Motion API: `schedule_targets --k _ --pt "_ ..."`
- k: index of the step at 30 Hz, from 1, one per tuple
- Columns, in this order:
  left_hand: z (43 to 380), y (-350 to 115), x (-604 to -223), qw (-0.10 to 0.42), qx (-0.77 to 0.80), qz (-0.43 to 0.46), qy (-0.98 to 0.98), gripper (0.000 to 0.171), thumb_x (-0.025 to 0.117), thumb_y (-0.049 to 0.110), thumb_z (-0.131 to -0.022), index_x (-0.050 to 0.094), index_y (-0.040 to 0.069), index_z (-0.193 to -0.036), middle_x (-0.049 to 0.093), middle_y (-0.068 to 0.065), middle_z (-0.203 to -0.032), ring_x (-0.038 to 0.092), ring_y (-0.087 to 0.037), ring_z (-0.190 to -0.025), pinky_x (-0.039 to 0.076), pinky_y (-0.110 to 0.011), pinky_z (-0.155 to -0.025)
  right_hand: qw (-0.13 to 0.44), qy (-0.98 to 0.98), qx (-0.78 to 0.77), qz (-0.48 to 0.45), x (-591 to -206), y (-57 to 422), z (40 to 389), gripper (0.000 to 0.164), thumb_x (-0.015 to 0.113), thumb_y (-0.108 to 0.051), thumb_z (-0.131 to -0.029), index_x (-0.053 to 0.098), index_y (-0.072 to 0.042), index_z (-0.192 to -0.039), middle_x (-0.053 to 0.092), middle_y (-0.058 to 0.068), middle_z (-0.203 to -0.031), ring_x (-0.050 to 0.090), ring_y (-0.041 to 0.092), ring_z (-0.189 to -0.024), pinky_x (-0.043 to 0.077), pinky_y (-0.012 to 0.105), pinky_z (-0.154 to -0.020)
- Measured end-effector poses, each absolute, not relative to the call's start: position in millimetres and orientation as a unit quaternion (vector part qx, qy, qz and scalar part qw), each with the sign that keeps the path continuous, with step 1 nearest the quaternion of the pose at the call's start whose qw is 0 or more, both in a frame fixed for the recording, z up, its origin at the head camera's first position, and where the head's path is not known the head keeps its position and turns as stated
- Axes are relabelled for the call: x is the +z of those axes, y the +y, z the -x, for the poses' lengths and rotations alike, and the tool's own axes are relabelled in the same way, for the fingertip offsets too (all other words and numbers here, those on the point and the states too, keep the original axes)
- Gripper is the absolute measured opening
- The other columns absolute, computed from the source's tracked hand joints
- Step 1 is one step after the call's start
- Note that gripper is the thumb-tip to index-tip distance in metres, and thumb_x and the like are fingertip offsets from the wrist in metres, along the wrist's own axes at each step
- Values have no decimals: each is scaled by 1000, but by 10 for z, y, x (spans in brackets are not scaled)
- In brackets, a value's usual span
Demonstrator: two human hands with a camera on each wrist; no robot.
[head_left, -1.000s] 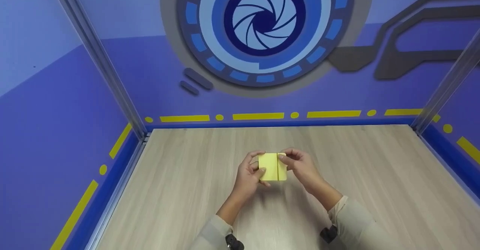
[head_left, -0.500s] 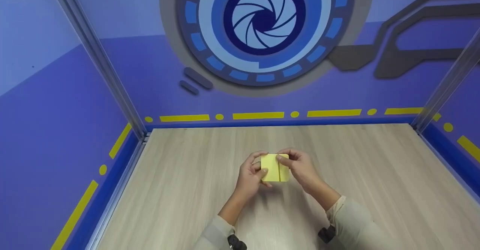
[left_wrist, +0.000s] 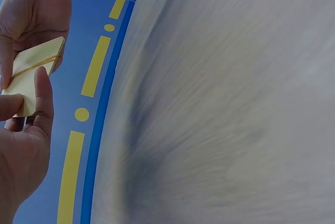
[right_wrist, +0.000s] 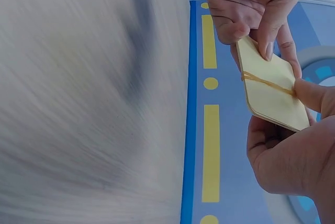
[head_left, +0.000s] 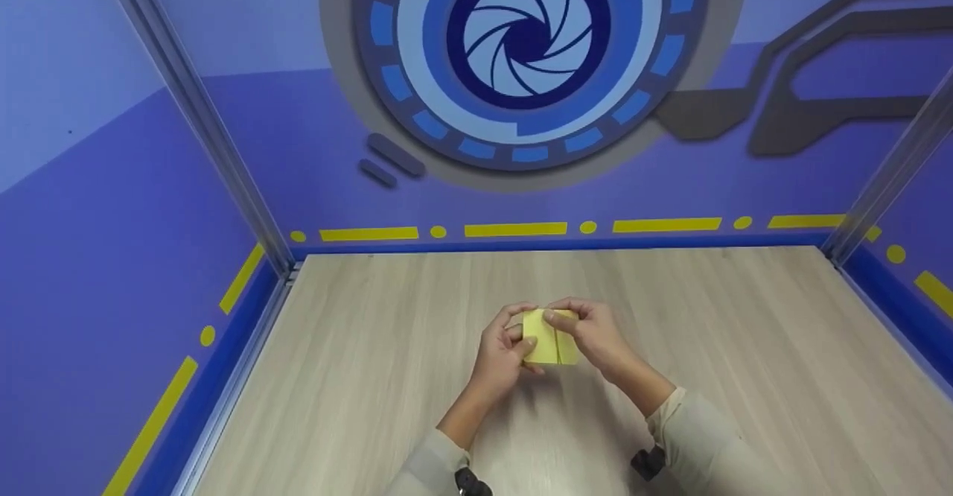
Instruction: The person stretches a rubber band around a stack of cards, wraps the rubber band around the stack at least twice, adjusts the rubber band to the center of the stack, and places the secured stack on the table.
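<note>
A small yellow square stack of cards (head_left: 540, 336) with rounded corners is held above the table, between both hands. A rubber band (right_wrist: 267, 81) runs across its face; two strands show in the right wrist view. My left hand (head_left: 499, 351) grips the stack's left side, thumb on the face and fingers at the edges. My right hand (head_left: 599, 336) pinches the upper right part, its thumb lying over the top of the band. In the left wrist view the stack (left_wrist: 26, 90) is tilted, with the band (left_wrist: 36, 66) slanting across. The stack's back is mostly hidden.
A wood-grain table (head_left: 372, 347) lies under the hands. Blue printed panels (head_left: 283, 138) stand behind it and at both sides, with metal posts (head_left: 216, 138) at the corners. Dark wrist devices (head_left: 648, 464) sit at the sleeves.
Both hands and the stack have shifted slightly right and down in the head view. My right thumb has slid left across the band at the top of the stack.
</note>
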State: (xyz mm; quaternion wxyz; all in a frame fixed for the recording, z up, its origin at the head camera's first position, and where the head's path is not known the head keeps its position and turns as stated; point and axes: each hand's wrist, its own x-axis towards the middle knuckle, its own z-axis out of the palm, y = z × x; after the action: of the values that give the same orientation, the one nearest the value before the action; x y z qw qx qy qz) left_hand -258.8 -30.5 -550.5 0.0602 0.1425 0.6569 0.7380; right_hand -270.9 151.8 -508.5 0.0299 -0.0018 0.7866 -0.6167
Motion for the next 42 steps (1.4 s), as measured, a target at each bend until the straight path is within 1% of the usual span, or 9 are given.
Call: schedule_targets --k 11,16,18,21,23,26,30,35,42 --pt "2581 -325 -5480 53 741 -139 655 51 54 -10 -103 52 12 -149 76 -23 -127 78 -23 -84 66 -27 -63 34 775 -631 5 -5110 1577 2671 24 72 -18 -101 73 -3 -119 74 7 -108 64 18 -99 52 28 -87" --pt "2577 -335 -5466 48 747 -135 649 53 53 -12 -102 50 10 -151 75 -24 -127 77 -23 -85 66 -27 -63 35 778 -627 3 -5188 1608 2634 25 73 -19 -100 70 -3 -120 74 8 -109 64 18 -97 53 28 -82" --pt "2581 -345 -5459 42 749 -136 647 53 53 -12 -102 48 7 -151 74 -26 -128 78 -23 -86 66 -29 -63 39 784 -620 0 -5226 1615 2601 25 73 -20 -100 70 -3 -118 74 8 -108 65 17 -95 55 28 -80" --pt "2588 -362 -5456 34 750 -135 647 55 52 -13 -100 46 5 -151 73 -28 -128 78 -25 -87 68 -33 -63 46 793 -608 8 -5295 1634 2543 23 74 -22 -100 71 -3 -113 73 7 -104 66 17 -93 58 30 -80" --pt "2594 -371 -5456 30 750 -137 647 56 52 -15 -99 45 3 -151 72 -30 -129 79 -27 -90 68 -36 -64 51 798 -601 17 -5341 1646 2510 21 74 -22 -100 71 -3 -109 73 7 -101 66 18 -93 59 31 -81" --pt "2601 -376 -5458 27 748 -136 649 58 51 -17 -97 45 2 -151 71 -31 -130 79 -29 -95 69 -38 -65 61 800 -596 31 -5399 1669 2470 21 73 -22 -100 69 -2 -105 73 7 -99 66 18 -94 59 33 -82" --pt "2606 -369 -5472 23 750 -132 648 60 51 -18 -95 47 5 -150 70 -32 -132 78 -30 -101 69 -36 -66 76 798 -597 41 -5441 1691 2441 23 73 -24 -100 69 -2 -105 75 7 -100 68 18 -94 57 32 -82" --pt "2605 -359 -5493 23 750 -126 648 60 52 -18 -96 48 9 -150 70 -30 -135 77 -29 -102 69 -34 -67 87 790 -605 50 -5460 1706 2432 25 71 -23 -101 70 1 -108 76 8 -99 69 18 -93 59 32 -81" --pt "2602 -355 -5485 26 760 -126 637 60 51 -17 -97 42 5 -153 66 -30 -141 77 -32 -110 68 -31 -70 98 773 -625 51 -5467 1678 2442 28 71 -24 -101 71 2 -112 74 5 -95 69 21 -94 61 36 -84"
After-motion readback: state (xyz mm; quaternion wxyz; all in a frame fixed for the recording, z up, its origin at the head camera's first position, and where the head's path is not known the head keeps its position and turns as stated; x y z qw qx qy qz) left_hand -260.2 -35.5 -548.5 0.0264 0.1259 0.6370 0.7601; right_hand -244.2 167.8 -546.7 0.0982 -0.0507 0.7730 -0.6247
